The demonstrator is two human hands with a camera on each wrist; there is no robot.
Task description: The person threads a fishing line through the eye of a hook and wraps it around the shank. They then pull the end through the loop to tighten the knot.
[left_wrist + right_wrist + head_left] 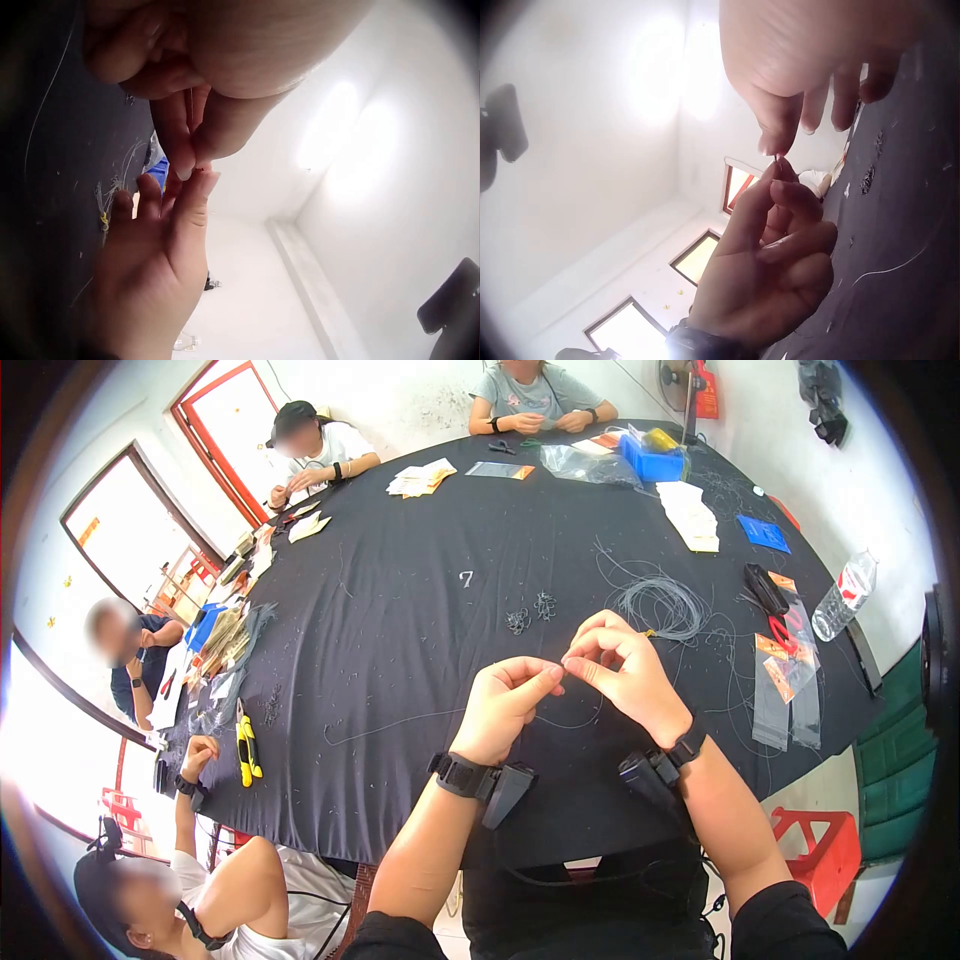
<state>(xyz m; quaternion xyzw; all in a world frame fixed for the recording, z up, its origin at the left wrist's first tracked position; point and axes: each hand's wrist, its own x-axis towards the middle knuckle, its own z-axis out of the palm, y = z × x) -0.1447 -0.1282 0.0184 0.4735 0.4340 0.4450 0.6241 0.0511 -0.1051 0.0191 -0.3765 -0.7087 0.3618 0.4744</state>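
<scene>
Above the black cloth, the left hand (507, 705) and right hand (630, 675) meet at their fingertips. The left thumb and index finger pinch a thin grey line (395, 730), which trails left across the cloth and also loops below the right hand. In the right wrist view, the right hand (817, 52) pinches a tiny dark piece between thumb and index finger, touching the left hand's (765, 277) fingertips. What is held is too small to identify. The left wrist view shows the left hand (240, 45) with a short stretch of line between its fingers.
A coil of grey line (665, 608) lies beyond the right hand, two small dark clusters (518, 621) beyond the left. Yellow-handled pliers (247, 745) lie far left. At right are red scissors (783, 635), plastic bags (772, 705) and a bottle (846, 595). Several people sit around the table.
</scene>
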